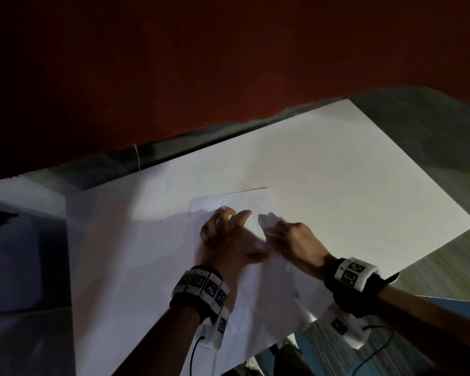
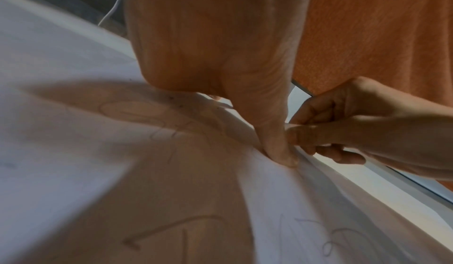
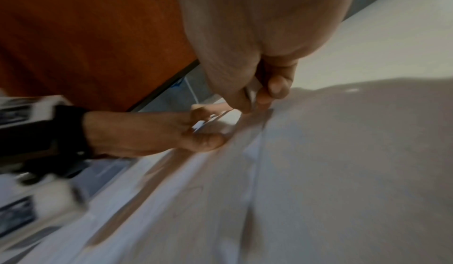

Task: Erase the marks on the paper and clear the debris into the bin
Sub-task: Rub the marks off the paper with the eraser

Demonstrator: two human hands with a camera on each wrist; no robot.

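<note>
Head view: left hand (image 1: 229,240) pins white pencil-marked paper (image 1: 255,289), fingers spread; right hand (image 1: 291,237) at 3 o'clock pinches small white eraser (image 3: 252,91)—brace close, short strokes.

A: Body only, quick. Left hand (image 1: 228,240) bare, no sleeve on the forearm. Left wristband (image 1: 200,291) is black, carrying a row of white tiles printed with black square fiducial markers.

B: Anything under it?

A: White block (image 1: 215,335) at the band's 5 o'clock, one more marker on it, thin black cable (image 1: 193,356) looping off at 7 o'clock.

B: Right side?

A: Right hand (image 1: 296,240) bare too, forearm uncovered. Right wristband (image 1: 353,275) is black with a white marker strip on top; two markers readable. White block (image 1: 345,329) at its 6 o'clock with a marker, black cable (image 1: 377,348) curling at 4 o'clock.

B: Wrist views?

A: Right wrist view shows the left band, blurred.
</note>
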